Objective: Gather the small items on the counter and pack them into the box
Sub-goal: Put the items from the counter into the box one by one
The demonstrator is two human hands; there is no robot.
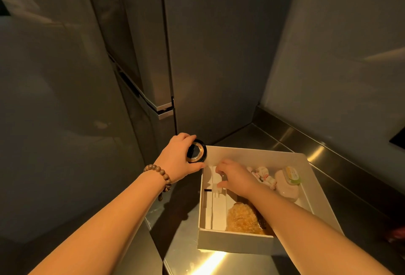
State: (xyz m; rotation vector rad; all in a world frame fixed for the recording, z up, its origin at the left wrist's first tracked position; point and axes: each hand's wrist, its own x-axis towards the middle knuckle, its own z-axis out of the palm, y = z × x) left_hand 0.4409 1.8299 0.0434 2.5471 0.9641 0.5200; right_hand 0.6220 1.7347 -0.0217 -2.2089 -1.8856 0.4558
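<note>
A white cardboard box (254, 152) stands open on the steel counter (274, 141). My left hand (178, 157) grips a small round black jar with a gold rim (196, 151) just outside the box's far left corner. Inside the box, my right hand (235, 177) pinches a white plug adapter (218, 179) over the left side. Also in the box lie a fuzzy tan plush (243, 217), a small white-and-pink figurine (264, 176), a pale pink oval case (286, 187) and a small container with a green-rimmed lid (292, 175).
A tall grey fridge (140, 66) rises to the left of the counter. Grey wall panels and a steel backsplash (328, 143) run behind and along the right. The counter's front edge (166, 259) drops off near my left forearm.
</note>
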